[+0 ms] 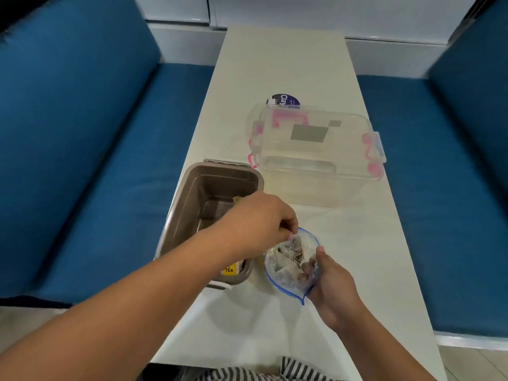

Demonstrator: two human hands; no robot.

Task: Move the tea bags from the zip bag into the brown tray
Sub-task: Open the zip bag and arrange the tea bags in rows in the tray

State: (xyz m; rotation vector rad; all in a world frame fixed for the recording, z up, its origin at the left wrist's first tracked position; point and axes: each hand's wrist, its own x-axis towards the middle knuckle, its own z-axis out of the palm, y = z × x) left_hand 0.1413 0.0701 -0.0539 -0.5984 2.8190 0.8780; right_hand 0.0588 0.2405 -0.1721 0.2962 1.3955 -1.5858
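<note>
Narrow table (283, 64); far half bare, free passage up to the wall.

Brown tray (176, 215) at the left edge; left forearm crosses over its near end, far part of the opening free from above.

Clear container (316, 149) just beyond the tray to the right, takes up most of the table's width; blocks a low straight reach to the far end; dark round tub (283, 100) close behind it.

Bare strip between container and zip bag (291, 270).

Bag mouth taken up by left hand (258, 226) pinching a tea bag (295, 244); right hand (332, 284) grips the bag's near side; table's near end bare.
</note>
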